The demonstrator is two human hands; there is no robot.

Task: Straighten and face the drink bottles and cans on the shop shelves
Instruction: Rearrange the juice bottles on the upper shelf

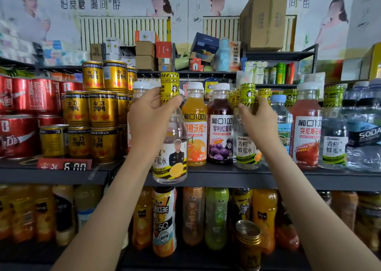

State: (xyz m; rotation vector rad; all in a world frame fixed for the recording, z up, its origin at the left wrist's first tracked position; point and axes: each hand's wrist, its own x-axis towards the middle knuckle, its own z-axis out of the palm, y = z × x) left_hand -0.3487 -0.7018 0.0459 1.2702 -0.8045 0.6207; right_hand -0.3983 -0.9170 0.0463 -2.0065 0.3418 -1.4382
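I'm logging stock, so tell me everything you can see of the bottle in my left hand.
Clear plastic bottle of clear liquid, its cap under a yellow-and-black striped sleeve. White label with a lemon and a pictured person, facing out. Roughly upright, held in front of the shelf edge; the left hand grips its neck.

The left hand (150, 118) grips a yellow-capped bottle (170, 147) by the neck, upright in front of the shelf (237, 178) edge, while the right hand (258, 124) holds the neck of a green-capped bottle (246, 149) standing just beside the grape juice (220, 130), with gold cans (99, 110) stacked to the left.
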